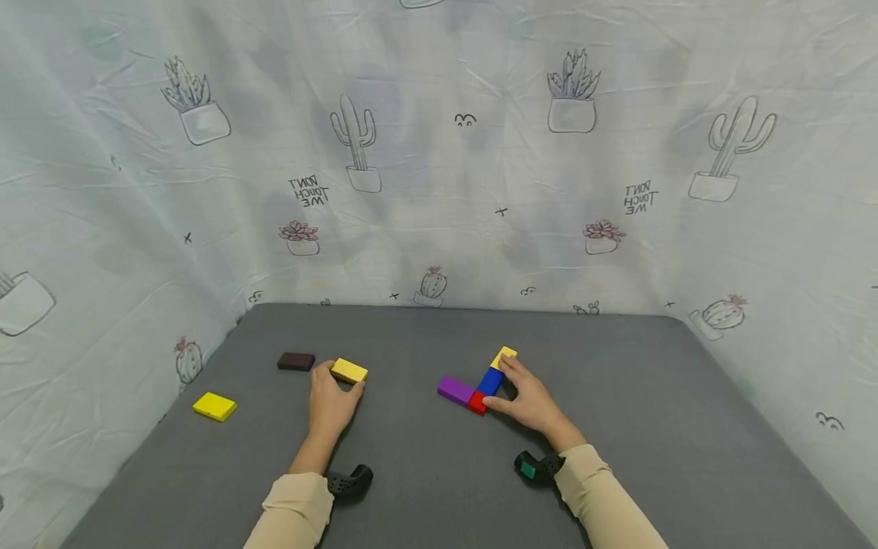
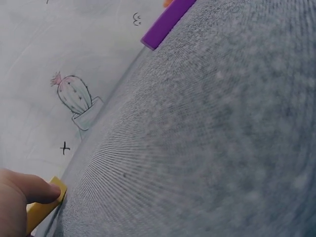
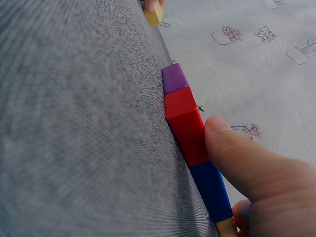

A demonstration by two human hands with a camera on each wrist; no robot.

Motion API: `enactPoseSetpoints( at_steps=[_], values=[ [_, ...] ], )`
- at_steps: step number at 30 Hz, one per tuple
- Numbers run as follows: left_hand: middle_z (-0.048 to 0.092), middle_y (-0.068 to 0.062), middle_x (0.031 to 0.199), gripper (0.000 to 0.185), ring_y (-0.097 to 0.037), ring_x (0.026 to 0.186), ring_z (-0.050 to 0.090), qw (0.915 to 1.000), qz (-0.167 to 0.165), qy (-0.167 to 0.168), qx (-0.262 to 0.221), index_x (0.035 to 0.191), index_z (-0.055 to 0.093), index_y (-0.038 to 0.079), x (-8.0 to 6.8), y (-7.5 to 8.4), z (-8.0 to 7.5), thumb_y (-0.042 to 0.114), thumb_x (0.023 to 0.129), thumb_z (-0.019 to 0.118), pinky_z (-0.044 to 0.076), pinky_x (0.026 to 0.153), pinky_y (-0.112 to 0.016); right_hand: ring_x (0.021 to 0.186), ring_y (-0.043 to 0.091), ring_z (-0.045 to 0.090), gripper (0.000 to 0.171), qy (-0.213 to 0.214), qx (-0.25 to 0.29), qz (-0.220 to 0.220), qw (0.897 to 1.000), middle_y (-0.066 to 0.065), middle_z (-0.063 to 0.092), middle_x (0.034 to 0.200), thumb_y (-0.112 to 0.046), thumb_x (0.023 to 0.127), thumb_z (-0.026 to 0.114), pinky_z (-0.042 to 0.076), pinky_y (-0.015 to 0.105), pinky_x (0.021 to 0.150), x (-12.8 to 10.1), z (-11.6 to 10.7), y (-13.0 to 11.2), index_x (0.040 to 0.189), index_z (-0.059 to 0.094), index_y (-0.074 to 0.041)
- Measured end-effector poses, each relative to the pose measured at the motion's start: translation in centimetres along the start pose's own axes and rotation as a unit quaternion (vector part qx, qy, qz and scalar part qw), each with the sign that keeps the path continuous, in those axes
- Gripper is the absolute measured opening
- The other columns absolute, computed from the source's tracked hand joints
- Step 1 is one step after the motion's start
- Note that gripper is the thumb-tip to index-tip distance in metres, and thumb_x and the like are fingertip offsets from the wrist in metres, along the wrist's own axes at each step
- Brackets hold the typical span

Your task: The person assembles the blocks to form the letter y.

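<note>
My left hand (image 1: 341,381) grips a flat yellow block (image 1: 350,371) on the grey tabletop (image 1: 425,473), thumb on its left side and fingers at its front. In the left wrist view a fingertip (image 2: 29,190) presses that yellow block (image 2: 43,208). My right hand (image 1: 499,387) holds a row of blocks: a red block (image 1: 477,402), a blue block (image 1: 490,380) and a small yellow block (image 1: 504,356). A purple block (image 1: 456,390) meets the red one at an angle. The right wrist view shows my thumb (image 3: 247,158) against the red block (image 3: 185,123) and the blue block (image 3: 212,190).
A dark brown block (image 1: 296,361) lies left of my left hand, and another yellow block (image 1: 215,406) lies further left near the table edge. A cactus-printed cloth (image 1: 439,191) walls the table at the back and both sides.
</note>
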State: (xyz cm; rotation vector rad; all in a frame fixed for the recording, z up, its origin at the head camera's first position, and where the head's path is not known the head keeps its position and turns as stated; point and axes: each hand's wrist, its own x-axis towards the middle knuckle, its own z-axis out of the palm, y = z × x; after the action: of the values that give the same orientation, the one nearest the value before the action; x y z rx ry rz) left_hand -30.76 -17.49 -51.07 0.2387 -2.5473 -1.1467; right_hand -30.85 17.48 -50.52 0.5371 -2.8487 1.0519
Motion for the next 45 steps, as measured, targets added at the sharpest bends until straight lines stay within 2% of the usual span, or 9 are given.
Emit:
enactPoseSetpoints(
  at_steps=[8,12,18,28,38,45],
  values=[
    [0.038,-0.027,0.136,0.071,-0.044,0.127,0.039,0.9997,0.003,-0.006,-0.025,0.139,0.031,-0.006,-0.3,0.1,-0.4,0.014,0.084,0.07,0.035,0.103,-0.057,0.143,0.038,0.02,0.085,0.0,-0.005,-0.002,1.0,0.017,0.024,0.155,-0.045,0.083,0.07,0.028,0.059,0.109,0.1,0.1,0.0,0.146,0.034,-0.001],
    [0.039,-0.026,0.135,0.071,-0.043,0.126,0.041,0.9991,0.02,-0.011,-0.035,0.14,0.031,-0.004,-0.4,0.0,-0.4,0.014,0.084,0.071,0.037,0.102,-0.057,0.143,0.038,0.02,0.085,0.0,-0.003,0.001,1.0,0.017,0.024,0.155,-0.045,0.083,0.07,0.028,0.059,0.109,0.1,0.2,-0.1,0.146,0.034,-0.001],
    [0.042,-0.024,0.133,0.071,-0.041,0.122,0.044,0.9968,0.062,-0.011,-0.05,0.138,0.034,-0.002,-0.8,-0.3,-0.5,0.015,0.082,0.074,0.04,0.099,-0.055,0.144,0.036,0.018,0.085,-0.005,-0.003,0.002,1.0,0.014,0.024,0.156,-0.047,0.083,0.069,0.027,0.058,0.11,0.3,0.4,-0.2,0.146,0.033,-0.002],
    [0.042,-0.024,0.133,0.07,-0.043,0.124,0.044,0.9943,0.073,0.002,-0.077,0.138,0.035,-0.002,-1.2,-0.3,-0.4,0.014,0.081,0.074,0.039,0.102,-0.055,0.143,0.037,0.019,0.085,-0.006,0.0,0.003,1.0,0.016,0.025,0.155,-0.045,0.082,0.07,0.028,0.058,0.11,0.1,0.6,-0.3,0.146,0.034,-0.001],
    [0.041,-0.023,0.138,0.071,-0.038,0.132,0.04,0.9885,0.086,-0.009,-0.124,0.14,0.034,-0.001,-1.4,1.3,-0.3,0.012,0.083,0.073,0.035,0.11,-0.045,0.143,0.037,0.02,0.085,0.001,0.003,0.004,1.0,0.017,0.025,0.155,-0.044,0.082,0.071,0.028,0.058,0.11,0.0,0.4,-0.4,0.145,0.035,-0.001],
    [0.045,-0.023,0.135,0.071,-0.038,0.129,0.045,0.9863,0.109,0.001,-0.124,0.139,0.038,-0.002,-1.7,2.7,0.8,0.012,0.08,0.076,0.038,0.108,-0.044,0.143,0.038,0.02,0.085,0.004,-0.005,0.001,1.0,0.017,0.024,0.155,-0.045,0.082,0.071,0.028,0.059,0.109,0.0,0.2,-0.1,0.145,0.035,-0.001]
  ],
)
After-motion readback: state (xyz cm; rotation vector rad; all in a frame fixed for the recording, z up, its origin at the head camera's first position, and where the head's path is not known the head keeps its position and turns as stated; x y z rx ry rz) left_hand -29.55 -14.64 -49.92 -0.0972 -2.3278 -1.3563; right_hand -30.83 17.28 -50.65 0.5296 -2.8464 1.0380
